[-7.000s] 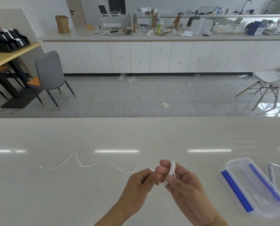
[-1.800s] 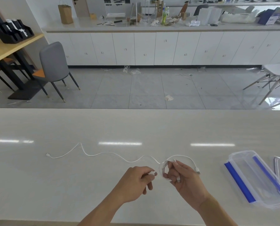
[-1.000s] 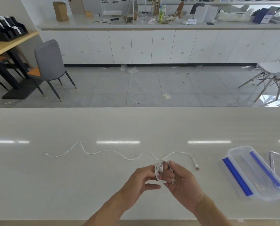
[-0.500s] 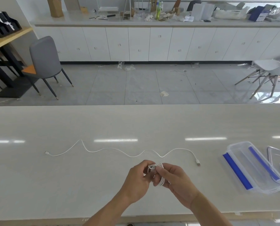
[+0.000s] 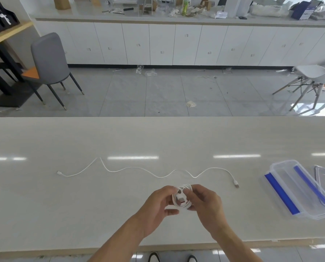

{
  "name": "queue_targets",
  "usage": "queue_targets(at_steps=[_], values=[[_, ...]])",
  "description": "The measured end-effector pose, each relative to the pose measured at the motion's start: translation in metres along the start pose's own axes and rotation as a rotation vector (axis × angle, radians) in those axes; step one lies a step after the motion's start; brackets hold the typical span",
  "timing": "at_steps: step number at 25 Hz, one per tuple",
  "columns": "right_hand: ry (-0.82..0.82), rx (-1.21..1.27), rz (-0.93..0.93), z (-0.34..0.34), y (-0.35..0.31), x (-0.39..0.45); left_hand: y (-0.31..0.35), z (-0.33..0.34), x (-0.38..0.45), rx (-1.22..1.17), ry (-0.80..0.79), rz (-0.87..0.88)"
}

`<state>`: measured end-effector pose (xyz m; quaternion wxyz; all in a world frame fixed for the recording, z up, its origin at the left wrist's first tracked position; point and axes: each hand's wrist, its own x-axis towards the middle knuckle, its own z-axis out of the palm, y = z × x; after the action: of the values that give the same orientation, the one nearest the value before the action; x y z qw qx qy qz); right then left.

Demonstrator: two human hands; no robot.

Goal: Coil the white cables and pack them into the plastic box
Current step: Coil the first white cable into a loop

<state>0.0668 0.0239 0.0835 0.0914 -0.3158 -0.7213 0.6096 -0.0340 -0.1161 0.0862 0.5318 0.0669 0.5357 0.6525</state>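
Both the left hand [image 5: 158, 205] and right hand [image 5: 205, 203] have their fingers closed on a coiled cable [image 5: 182, 199]. If either loosens, the springy loops may unwind before reaching the plastic box [image 5: 297, 193], far right.

A coiled cable [image 5: 182, 200] sits between my hands; behind them a loose cable [image 5: 139, 170] lies across the table [image 5: 63, 214], the box [image 5: 297, 191] far right.

White cabinets [image 5: 161, 44], grey tiled floor [image 5: 158, 91]

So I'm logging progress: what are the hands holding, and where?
Both hands, left and right, hold a coiled white cable by opposite sides of its loops.
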Motion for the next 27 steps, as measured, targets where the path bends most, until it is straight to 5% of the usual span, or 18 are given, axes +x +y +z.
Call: queue_targets(at_steps=[9, 13, 18, 22, 27], values=[[0.191, -0.495, -0.247, 0.017, 0.001, -0.001, 0.007, -0.010, 0.002, 0.525, 0.193, 0.001], [0.201, -0.552, -0.214, 0.026, 0.009, -0.007, 0.003, -0.012, 0.000, 0.885, 0.212, 0.031], [0.223, -0.222, 0.044, 0.009, 0.009, 0.000, 0.005, -0.016, -0.001, 0.786, 0.077, 0.065], [0.214, 0.078, 0.181, 0.004, 0.010, 0.001, 0.001, -0.016, 0.007, 0.747, 0.125, 0.110], [0.062, 0.433, 0.344, -0.027, 0.020, 0.010, -0.005, -0.006, 0.029, 0.438, -0.011, 0.047]])
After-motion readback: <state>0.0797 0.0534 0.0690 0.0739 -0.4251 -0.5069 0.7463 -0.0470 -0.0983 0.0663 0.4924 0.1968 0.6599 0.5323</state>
